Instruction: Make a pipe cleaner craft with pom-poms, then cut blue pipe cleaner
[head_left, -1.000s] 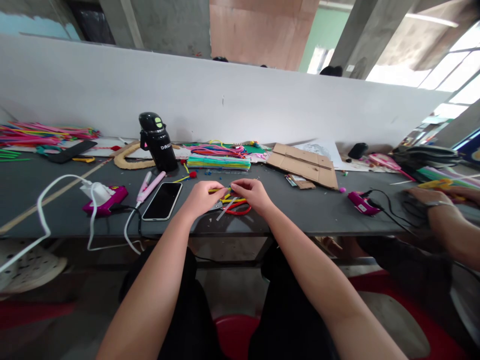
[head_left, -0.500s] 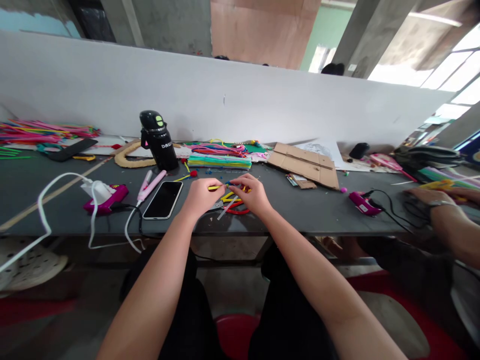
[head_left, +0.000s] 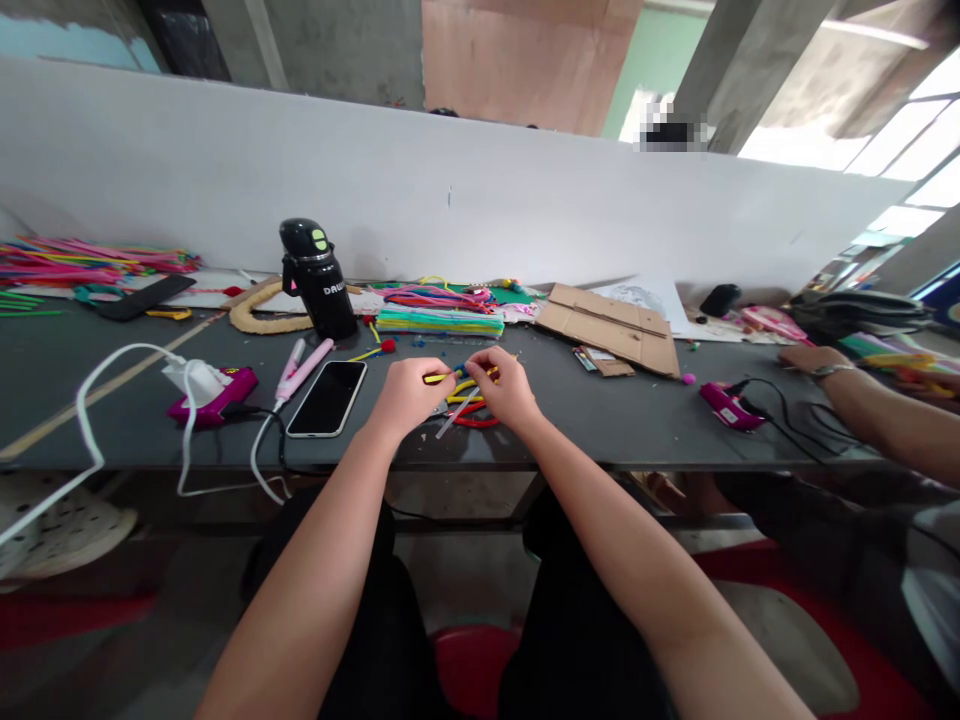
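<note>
The work in hand sits between the two hands, low above the front part of the dark grey, flat worktop (head_left: 585, 430). The left hand (head_left: 409, 390) pinches a thin yellow strip (head_left: 436, 379) between thumb and forefinger. The right hand (head_left: 506, 385) has its fingertips drawn together and seems to pinch a small blue piece (head_left: 463, 371) in the gap; whether the blue and yellow parts are joined is too small to tell.

Both parts look very light, and the strip is probably soft and bendable, so a fingertip pinch close to the blue piece should steady it better than a hold far along its length. Something so small could easily slip from the fingers or get squashed.

Just below the fingers, the scissors with red-orange handles (head_left: 480, 422) and a narrow translucent strip (head_left: 452, 418) crowd the space, and the worktop's front edge passes under the forearms. To the left, the black-screened phone with a white rim (head_left: 328, 400) lies near the left wrist, limiting sideways travel. There is more room to the right: the magenta plastic box with a black cable (head_left: 729, 407) sits well apart from the right hand.
</note>
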